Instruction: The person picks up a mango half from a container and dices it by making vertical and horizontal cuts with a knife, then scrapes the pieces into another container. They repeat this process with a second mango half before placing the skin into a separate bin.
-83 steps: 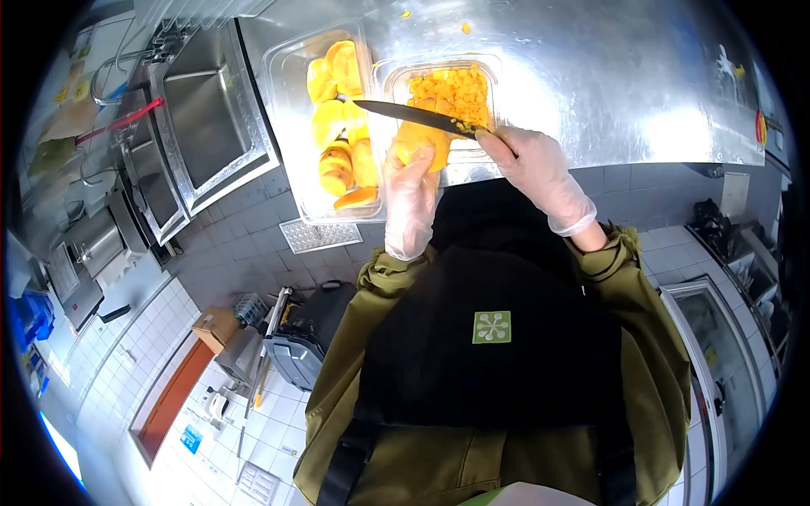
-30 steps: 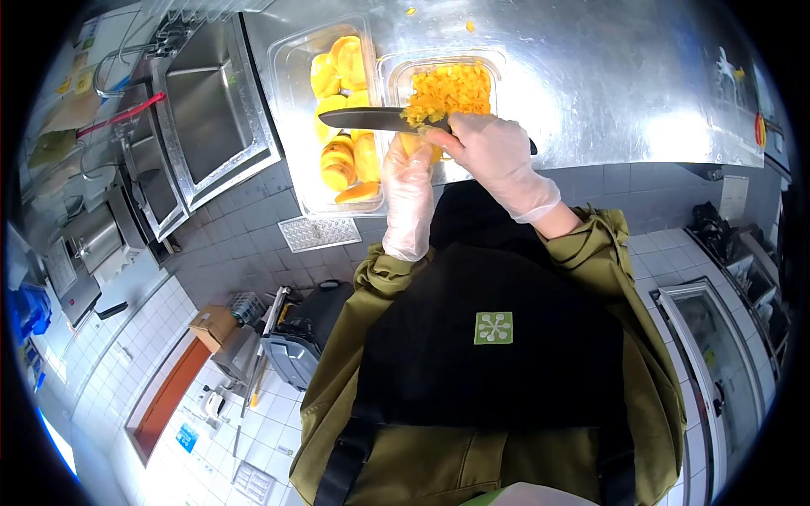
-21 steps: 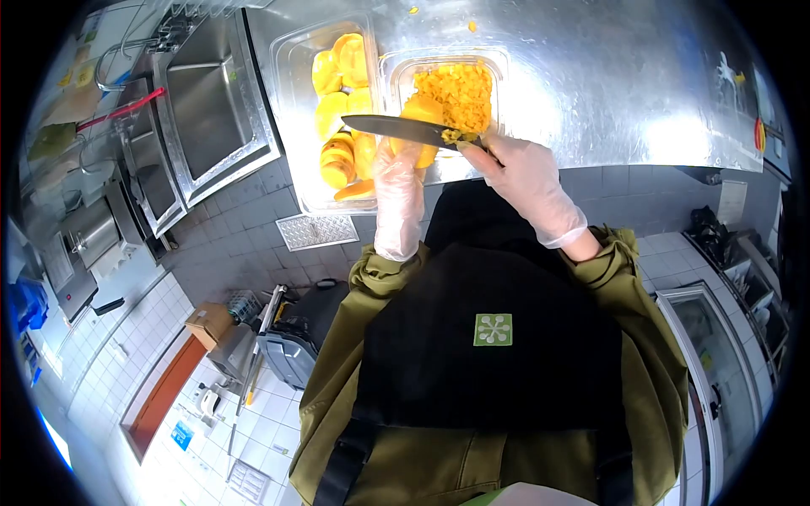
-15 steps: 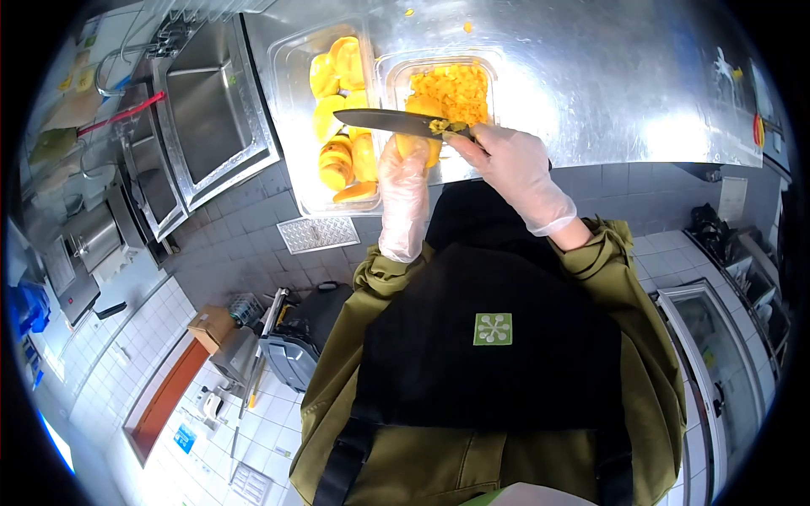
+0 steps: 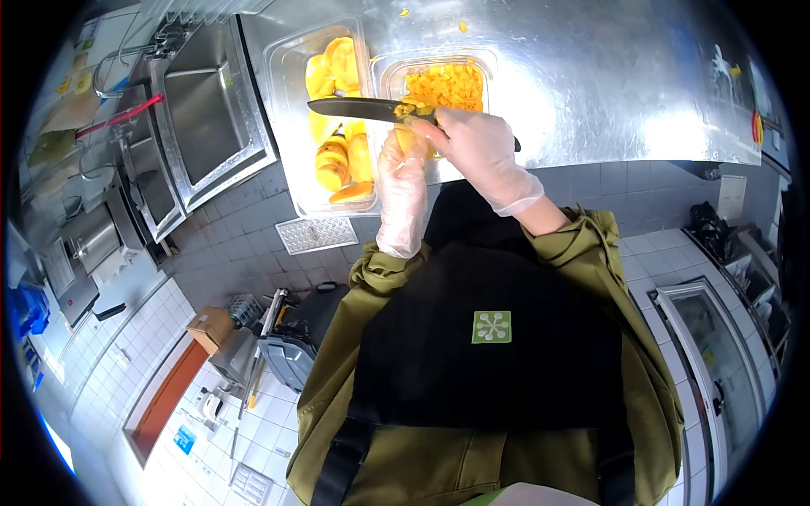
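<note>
My left hand (image 5: 402, 198), in a clear plastic glove, is closed around a yellow mango piece (image 5: 411, 145), partly hidden by the other hand. My gloved right hand (image 5: 485, 156) grips a dark-bladed knife (image 5: 354, 108). The blade lies across above the mango piece, its tip pointing left, with yellow bits stuck near the handle end. Under the blade stands a clear container (image 5: 281, 105) of peeled mango pieces (image 5: 341, 64). Just beyond my hands, a second clear container (image 5: 381, 72) holds small mango cubes (image 5: 447, 83).
Both containers rest on a steel counter (image 5: 582, 76), with a few yellow scraps (image 5: 463, 27) at its far side. A steel sink (image 5: 211, 126) is to the left. Below stand a grey bin (image 5: 291, 363) and a cardboard box (image 5: 211, 327); a glass-doored unit (image 5: 717, 363) is at right.
My right hand and the knife have shifted left, so the blade reaches farther over the container of mango pieces. My left hand stays nearly in place around the mango piece.
</note>
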`<state>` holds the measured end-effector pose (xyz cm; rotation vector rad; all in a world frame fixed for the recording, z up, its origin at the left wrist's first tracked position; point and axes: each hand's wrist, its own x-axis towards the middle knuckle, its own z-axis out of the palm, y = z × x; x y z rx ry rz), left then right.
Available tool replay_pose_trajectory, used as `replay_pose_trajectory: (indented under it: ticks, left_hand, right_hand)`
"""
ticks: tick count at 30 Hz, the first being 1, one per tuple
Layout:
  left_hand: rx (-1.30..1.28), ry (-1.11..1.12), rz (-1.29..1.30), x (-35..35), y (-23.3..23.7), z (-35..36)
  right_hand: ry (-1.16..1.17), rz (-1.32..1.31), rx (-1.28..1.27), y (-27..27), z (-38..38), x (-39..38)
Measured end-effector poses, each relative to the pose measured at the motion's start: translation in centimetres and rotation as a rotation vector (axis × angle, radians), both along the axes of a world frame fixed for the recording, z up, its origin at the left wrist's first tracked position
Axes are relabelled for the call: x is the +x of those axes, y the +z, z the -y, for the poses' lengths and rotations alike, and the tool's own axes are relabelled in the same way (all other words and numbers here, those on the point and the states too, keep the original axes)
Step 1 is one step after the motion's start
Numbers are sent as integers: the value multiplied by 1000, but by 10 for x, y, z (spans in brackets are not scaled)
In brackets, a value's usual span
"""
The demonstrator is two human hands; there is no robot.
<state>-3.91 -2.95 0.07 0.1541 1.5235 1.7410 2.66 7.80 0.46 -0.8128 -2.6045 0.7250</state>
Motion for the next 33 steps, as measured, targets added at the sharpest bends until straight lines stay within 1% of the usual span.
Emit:
replay_pose_trajectory:
  ticks: [2,4,5,8,9,11,12,14,16,18,19,22,25,28,31,33]
  left_hand:
    - [7,-20,-3,2,-4,3]
    - [1,-7,-26,9,-6,6]
    - [70,20,39,5,-8,8]
    - [138,72,142,-3,-2,8]
    - [199,103,157,0,13,0]
    - [202,117,193,-1,21,-4]
    - [202,121,215,0,21,-6]
    - [193,48,202,-4,-8,6]
    - [169,16,214,-3,-7,5]
    - [133,29,242,4,3,4]
    - [161,45,252,2,2,4]
    - [231,117,264,-1,2,0]
    - [312,112,321,-4,-1,1]
    - [302,199,292,-1,8,-6]
    - [381,280,383,-3,5,-10]
    - [387,244,393,-4,4,-11]
  right_hand:
    - [9,98,7,4,-7,-6]
    - [-55,62,-103,-2,-21,-6]
    - [-89,44,-160,-3,-26,-4]
    - [-28,157,-563,23,-33,13]
    - [-14,166,-538,21,-29,20]
    - [1,192,-476,7,-21,27]
    - [4,208,-445,3,-19,30]
    - [-27,222,-409,6,-19,26]
    - [-81,250,-406,15,-21,20]
    - [-86,169,-409,9,-29,21]
    - [-86,126,-411,7,-31,20]
    - [-19,141,-474,12,-25,25]
    - [-91,275,-515,26,-36,19]
    - [-159,200,-585,28,-41,22]
    - [-195,160,-810,36,-36,26]
    - [-228,101,-987,49,-30,29]
